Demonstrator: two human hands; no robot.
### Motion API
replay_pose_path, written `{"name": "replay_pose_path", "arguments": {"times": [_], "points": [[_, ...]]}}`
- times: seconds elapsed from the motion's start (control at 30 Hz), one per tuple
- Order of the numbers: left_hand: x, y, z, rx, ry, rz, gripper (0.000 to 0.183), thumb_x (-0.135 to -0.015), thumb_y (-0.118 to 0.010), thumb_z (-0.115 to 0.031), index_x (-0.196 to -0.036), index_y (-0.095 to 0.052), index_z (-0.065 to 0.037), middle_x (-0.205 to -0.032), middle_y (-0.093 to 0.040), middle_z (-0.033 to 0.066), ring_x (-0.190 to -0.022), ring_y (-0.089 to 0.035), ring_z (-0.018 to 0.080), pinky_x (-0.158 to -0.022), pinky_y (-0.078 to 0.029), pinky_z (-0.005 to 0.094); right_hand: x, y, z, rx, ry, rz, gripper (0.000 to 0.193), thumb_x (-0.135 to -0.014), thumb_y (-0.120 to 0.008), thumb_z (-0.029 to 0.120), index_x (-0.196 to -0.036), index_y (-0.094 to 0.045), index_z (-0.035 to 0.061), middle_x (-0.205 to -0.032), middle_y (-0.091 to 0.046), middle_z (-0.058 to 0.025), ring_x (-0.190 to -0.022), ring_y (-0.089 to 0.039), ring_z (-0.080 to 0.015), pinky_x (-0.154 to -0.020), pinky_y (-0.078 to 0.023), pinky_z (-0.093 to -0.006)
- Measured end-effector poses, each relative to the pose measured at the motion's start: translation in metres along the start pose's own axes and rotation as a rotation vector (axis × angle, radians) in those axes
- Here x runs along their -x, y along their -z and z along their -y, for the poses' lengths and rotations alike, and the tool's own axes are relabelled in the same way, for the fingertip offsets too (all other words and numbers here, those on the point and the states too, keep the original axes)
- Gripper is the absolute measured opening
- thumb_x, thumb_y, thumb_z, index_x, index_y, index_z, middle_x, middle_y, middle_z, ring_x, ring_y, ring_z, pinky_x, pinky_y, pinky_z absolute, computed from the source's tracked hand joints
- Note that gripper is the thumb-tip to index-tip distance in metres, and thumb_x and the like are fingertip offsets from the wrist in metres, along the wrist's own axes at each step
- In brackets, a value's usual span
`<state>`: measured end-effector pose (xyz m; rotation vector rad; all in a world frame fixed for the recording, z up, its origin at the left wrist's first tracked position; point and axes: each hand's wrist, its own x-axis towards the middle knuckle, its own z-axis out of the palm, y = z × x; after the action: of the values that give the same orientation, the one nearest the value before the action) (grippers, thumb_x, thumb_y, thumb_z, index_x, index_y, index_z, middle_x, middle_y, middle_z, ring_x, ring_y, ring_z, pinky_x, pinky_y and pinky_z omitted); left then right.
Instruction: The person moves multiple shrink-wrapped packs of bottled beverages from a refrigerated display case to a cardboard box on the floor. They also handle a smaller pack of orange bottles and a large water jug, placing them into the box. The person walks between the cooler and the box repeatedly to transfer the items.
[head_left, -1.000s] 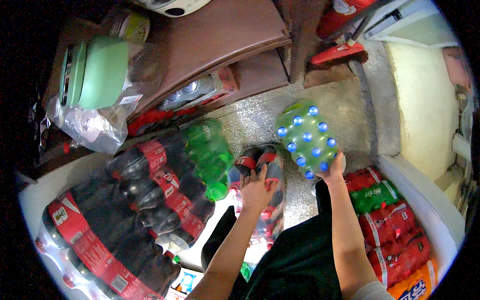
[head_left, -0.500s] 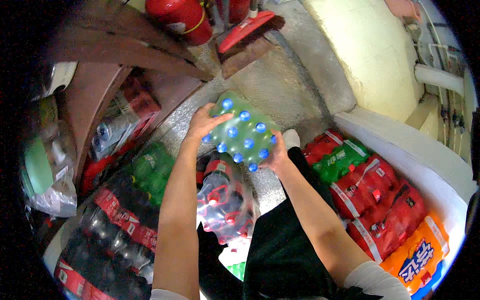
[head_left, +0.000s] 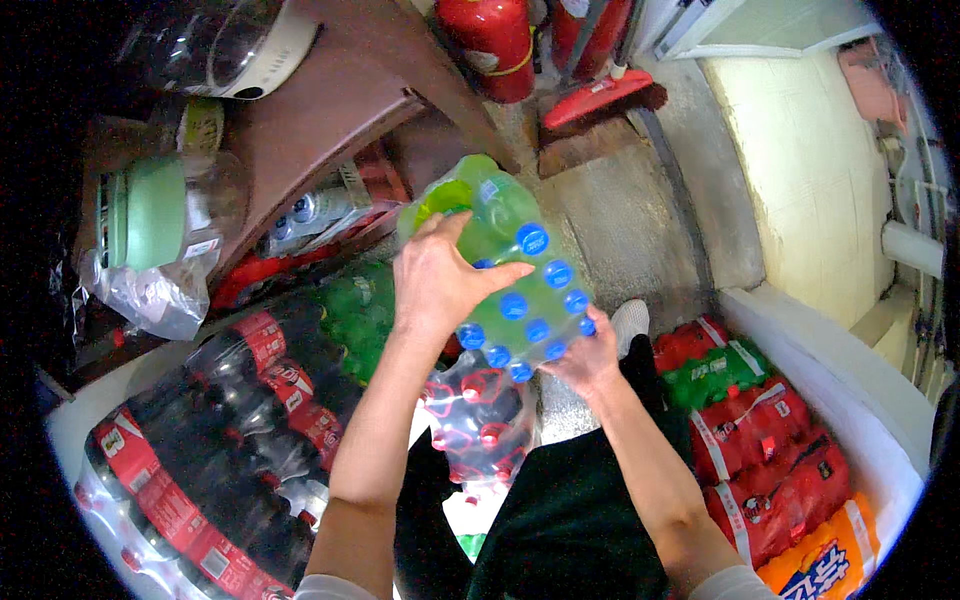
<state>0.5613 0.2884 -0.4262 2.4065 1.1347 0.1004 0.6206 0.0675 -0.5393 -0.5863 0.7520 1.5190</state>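
A shrink-wrapped pack of green bottles with blue caps [head_left: 505, 215] is held up, tilted, between my two hands. My left hand [head_left: 440, 275] grips its left side, thumb stretched across the wrap near the caps and fingers over the edge. At the lower right corner my right hand [head_left: 588, 355] supports the pack, its fingers partly hidden beneath and behind it. Under the held pack, between my legs, stands a wrapped pack of dark bottles with red caps [head_left: 485, 430].
Dark bottle packs with red labels [head_left: 210, 460] and green bottles [head_left: 360, 310] line the left. Red packs [head_left: 745, 430], a green pack [head_left: 715, 375] and an orange pack [head_left: 825, 555] lie along the right wall. Ahead are a brown shelf [head_left: 300, 130], red fire extinguisher [head_left: 490, 45] and red broom [head_left: 600, 100].
The pack has tipped so its far left end is raised, showing the bottles' sides. My left hand has shifted further over its side. The view has swung left.
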Motion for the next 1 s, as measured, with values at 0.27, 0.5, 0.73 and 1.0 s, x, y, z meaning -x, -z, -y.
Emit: {"name": "replay_pose_path", "arguments": {"times": [0.27, 0.5, 0.73, 1.0], "points": [[-0.043, 0.038, 0.058, -0.095, -0.111, 0.083, 0.084, -0.050, -0.084, -0.052, -0.109, -0.064, 0.004, -0.108, -0.062, 0.0268, -0.100, -0.062, 0.0362, -0.089, -0.049, 0.0420, -0.045, -0.050, -0.046, -0.079, -0.004, 0.130, 0.072, -0.082, -0.052, 0.053, -0.138, -0.039, 0.0107, -0.138, -0.045, -0.0119, -0.124, -0.044, -0.0313, -0.105, -0.032, -0.0549], [-0.106, 0.031, 0.101, -0.145, -0.196, 0.093, 0.091, -0.064, -0.070, -0.066, -0.125, -0.054, 0.000, -0.121, -0.057, 0.0252, -0.115, -0.054, 0.0364, -0.098, -0.042, 0.0426, -0.110, -0.082, -0.026, 0.075, 0.136, 0.077, 0.080, -0.082, -0.049, 0.064, -0.142, -0.033, 0.0129, -0.146, -0.033, -0.0124, -0.131, -0.036, -0.0316, -0.106, -0.031, -0.0549], [-0.149, 0.003, 0.198, 0.361, -0.122, 0.053, 0.079, -0.078, -0.062, -0.060, -0.134, -0.046, -0.006, -0.136, -0.048, 0.0151, -0.126, -0.044, 0.0339, -0.102, -0.038, 0.0460, -0.132, -0.123, -0.029, 0.176, 0.166, 0.129, 0.096, -0.079, -0.042, 0.078, -0.148, -0.018, 0.0164, -0.149, -0.024, -0.0135, -0.132, -0.032, -0.0336, -0.104, -0.034, -0.0525], [-0.109, 0.022, 0.123, 0.068, 0.204, 0.544, 0.101, -0.067, -0.071, -0.059, -0.148, -0.025, -0.019, -0.145, -0.031, 0.0215, -0.131, -0.033, 0.0428, -0.105, -0.030, 0.0574, -0.171, -0.150, -0.018, 0.034, 0.231, 0.208, 0.095, -0.087, -0.037, 0.070, -0.150, -0.001, 0.0094, -0.149, -0.023, -0.0197, -0.136, -0.028, -0.0362, -0.107, -0.032, -0.0416]]}}
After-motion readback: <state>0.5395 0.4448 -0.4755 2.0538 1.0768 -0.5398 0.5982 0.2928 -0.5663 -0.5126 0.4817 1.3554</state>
